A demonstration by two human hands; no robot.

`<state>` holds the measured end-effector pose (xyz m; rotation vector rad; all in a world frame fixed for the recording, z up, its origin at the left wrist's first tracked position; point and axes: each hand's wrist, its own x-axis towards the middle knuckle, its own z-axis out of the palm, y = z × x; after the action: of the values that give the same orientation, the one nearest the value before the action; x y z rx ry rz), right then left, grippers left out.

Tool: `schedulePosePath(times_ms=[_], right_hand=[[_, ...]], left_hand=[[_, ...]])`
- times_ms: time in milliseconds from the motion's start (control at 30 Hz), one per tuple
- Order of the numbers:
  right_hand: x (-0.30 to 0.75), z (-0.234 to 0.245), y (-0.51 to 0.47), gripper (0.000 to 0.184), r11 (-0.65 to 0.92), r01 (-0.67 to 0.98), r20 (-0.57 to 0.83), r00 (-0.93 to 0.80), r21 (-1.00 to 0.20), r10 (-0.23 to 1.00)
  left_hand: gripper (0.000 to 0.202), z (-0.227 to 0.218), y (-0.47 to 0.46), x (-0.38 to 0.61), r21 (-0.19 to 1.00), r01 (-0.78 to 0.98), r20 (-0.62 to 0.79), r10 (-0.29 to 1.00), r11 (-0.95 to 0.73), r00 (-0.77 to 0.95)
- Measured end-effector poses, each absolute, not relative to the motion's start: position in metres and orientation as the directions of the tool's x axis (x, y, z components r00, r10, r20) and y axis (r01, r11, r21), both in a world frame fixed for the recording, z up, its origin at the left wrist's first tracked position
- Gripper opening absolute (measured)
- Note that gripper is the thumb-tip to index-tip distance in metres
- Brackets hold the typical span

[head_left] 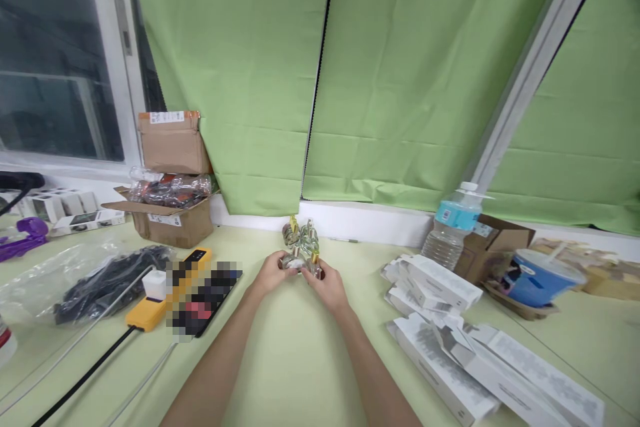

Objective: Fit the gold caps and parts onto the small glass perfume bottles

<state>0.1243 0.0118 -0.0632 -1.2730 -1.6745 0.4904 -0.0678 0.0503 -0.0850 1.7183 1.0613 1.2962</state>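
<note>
Both arms reach forward to the middle of the table. My left hand (273,274) closes around the side of a small glass bottle (295,260) with a pale metallic top. Curled around another small glass bottle (315,265) with a gold top is my right hand (327,285). The two hands are close together, with the thumbs on the near side. Right behind them stands a cluster of similar glass bottles (309,237) with gold and silvery tops. Fingers hide part of the held pieces, and their finer details are too small to tell.
At right lie several white boxes (450,360), a water bottle (447,230) and a blue tub (540,277). On the left are a yellow power strip (145,313), a phone (215,300), cables and a cardboard box (173,230). A pen (345,240) lies near the wall.
</note>
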Motion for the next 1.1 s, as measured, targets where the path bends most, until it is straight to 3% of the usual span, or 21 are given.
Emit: schedulePosePath(times_ms=[300, 433, 633, 800, 1000, 1100], right_hand=[[0.123, -0.069, 0.012, 0.039, 0.385, 0.549, 0.392, -0.110, -0.742, 0.913], [0.122, -0.072, 0.015, 0.043, 0.424, 0.531, 0.412, -0.149, -0.733, 0.899], [0.124, -0.078, 0.024, 0.046, 0.445, 0.485, 0.485, -0.050, -0.753, 0.873], [0.125, -0.079, 0.026, 0.068, 0.418, 0.378, 0.434, -0.047, -0.826, 0.900], [0.125, -0.077, 0.023, 0.053, 0.452, 0.399, 0.435, -0.140, -0.797, 0.890], [0.124, -0.077, 0.022, 0.050, 0.420, 0.430, 0.406, -0.129, -0.799, 0.905]], left_hand=[[0.024, -0.079, 0.047, -0.067, 0.878, 0.250, 0.405, 0.912, -0.408, 0.068], [0.029, -0.083, 0.048, -0.068, 0.881, 0.204, 0.409, 0.904, -0.426, 0.123], [0.039, -0.087, 0.052, -0.068, 0.888, 0.113, 0.419, 0.886, -0.446, 0.200], [0.048, -0.084, 0.051, -0.070, 0.912, 0.050, 0.391, 0.898, -0.408, 0.200], [0.033, -0.074, 0.043, -0.074, 0.938, -0.020, 0.339, 0.906, -0.346, 0.255], [0.035, -0.070, 0.039, -0.071, 0.937, -0.032, 0.344, 0.901, -0.348, 0.264]])
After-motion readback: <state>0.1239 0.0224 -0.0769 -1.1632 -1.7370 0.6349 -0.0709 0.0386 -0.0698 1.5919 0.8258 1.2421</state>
